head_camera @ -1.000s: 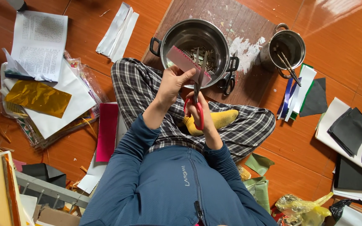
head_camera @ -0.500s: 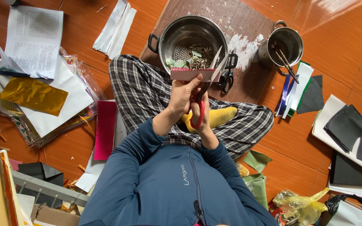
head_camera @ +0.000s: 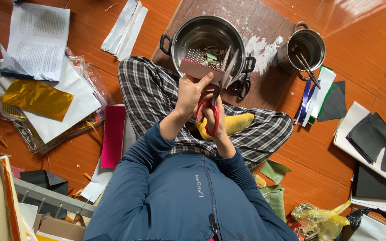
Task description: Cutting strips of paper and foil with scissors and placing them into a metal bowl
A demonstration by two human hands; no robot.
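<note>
The left hand (head_camera: 190,91) pinches a pink paper strip (head_camera: 200,71), its long axis crosswise above the steel pot (head_camera: 188,38). The right hand (head_camera: 213,118) grips red-handled scissors (head_camera: 217,96), blades parted, pointing toward the pot.

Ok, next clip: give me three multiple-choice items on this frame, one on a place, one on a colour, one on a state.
1. Where does the large steel pot stand?
A. On the dark wooden board in front of the crossed legs
B. On the pile of papers
C. In the person's lap

2. What colour are the handles of the scissors in the right hand?
A. Black
B. Red
C. Blue

3. How are the scissor blades?
A. Shut flat
B. Hidden in the pot
C. Open, at the edge of the pink strip

Answers: 1 A, the pot rests on the wooden board. 2 B, red loops show around the fingers. 3 C, the blades part in a V beside the strip that the left hand holds.
</note>
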